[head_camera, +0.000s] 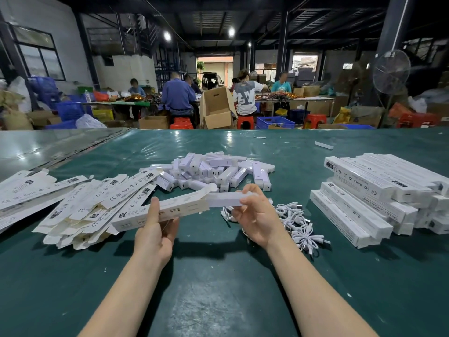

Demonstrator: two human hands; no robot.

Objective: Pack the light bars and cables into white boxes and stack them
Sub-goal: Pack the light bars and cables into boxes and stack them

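Observation:
My left hand (156,229) grips a long white box (170,211) held level above the green table, its open end with a raised flap pointing right. My right hand (255,215) holds a white light bar (224,199) by its right end, and the bar's left end sits in the box's open mouth. A heap of loose light bars (213,170) lies behind my hands. Coiled white cables (295,222) lie just right of my right hand. Flat unfolded boxes (80,203) are piled at the left. Packed white boxes (379,198) are stacked at the right.
The green table (218,276) stretches wide, with a shiny plastic sheet (48,147) at the far left. A small white piece (323,144) lies at the back right. Beyond the table, several people sit at benches among cardboard cartons, blue crates and red stools.

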